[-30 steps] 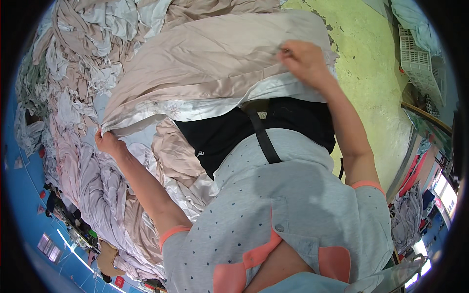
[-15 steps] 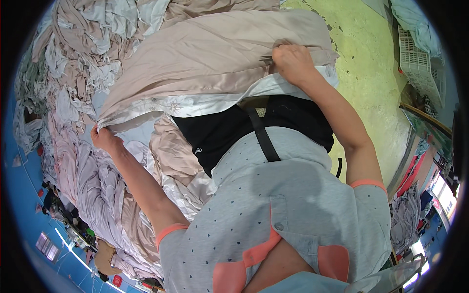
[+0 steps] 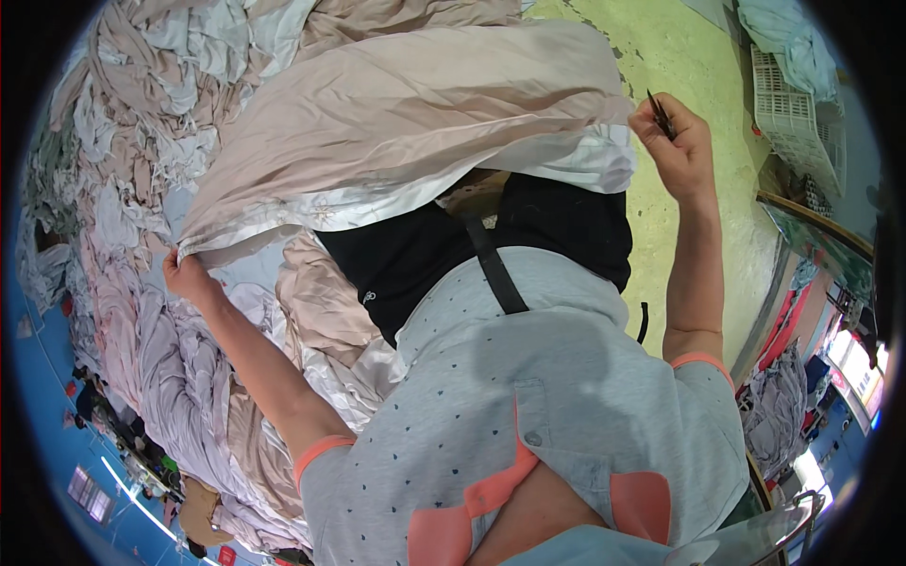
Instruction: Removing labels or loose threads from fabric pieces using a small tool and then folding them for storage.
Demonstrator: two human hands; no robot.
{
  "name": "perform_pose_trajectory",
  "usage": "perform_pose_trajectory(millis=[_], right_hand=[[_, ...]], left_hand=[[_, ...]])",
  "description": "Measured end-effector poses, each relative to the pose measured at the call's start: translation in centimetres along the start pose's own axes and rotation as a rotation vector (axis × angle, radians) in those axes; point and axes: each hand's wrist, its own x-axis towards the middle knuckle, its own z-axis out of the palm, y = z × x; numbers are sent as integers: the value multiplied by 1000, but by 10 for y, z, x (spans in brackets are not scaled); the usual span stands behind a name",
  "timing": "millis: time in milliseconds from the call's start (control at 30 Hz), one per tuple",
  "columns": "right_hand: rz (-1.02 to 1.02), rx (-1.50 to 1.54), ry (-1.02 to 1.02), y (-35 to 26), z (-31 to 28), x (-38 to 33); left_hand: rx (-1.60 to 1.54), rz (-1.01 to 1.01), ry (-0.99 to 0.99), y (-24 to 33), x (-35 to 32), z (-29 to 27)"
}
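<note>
A large beige sheet (image 3: 396,123) with a white satin border is being held stretched in front of the body, above a big heap of mixed pale fabrics (image 3: 123,311) that is spread along the left side of the view. The sheet's left corner is being pinched by the left hand (image 3: 186,279), whose fingers are being kept closed tight over the hem. The right hand (image 3: 678,151) is being held up just beside the sheet's right edge, closed into a loose fist around a small dark slender tool (image 3: 660,115); whether the cloth is also being gripped by it cannot be told.

The sheet is judged to be light, soft and limp, so sag is to be expected wherever it is not being supported. The satin border is probably slippery, and a firm pinch at the corners or along the hem is being called for rather than a flat grasp mid-panel. The green floor (image 3: 698,75) and a white plastic crate (image 3: 793,104) are being seen beyond the right hand.
</note>
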Motion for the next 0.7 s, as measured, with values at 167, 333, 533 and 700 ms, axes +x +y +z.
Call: perform_pose_trajectory(millis=[167, 333, 533, 700], right_hand=[[79, 150, 54, -33, -1, -19], [61, 96, -14, -43, 10, -50], [-22, 66, -118, -35, 37, -95], [-17, -34, -204, -22, 50, -115]], left_hand=[[699, 410, -801, 85, -67, 25], [-300, -123, -1563, 193, -227, 106], [-557, -1062, -1643, 198, -350, 176], [-618, -1484, -1386, 190, -355, 173]])
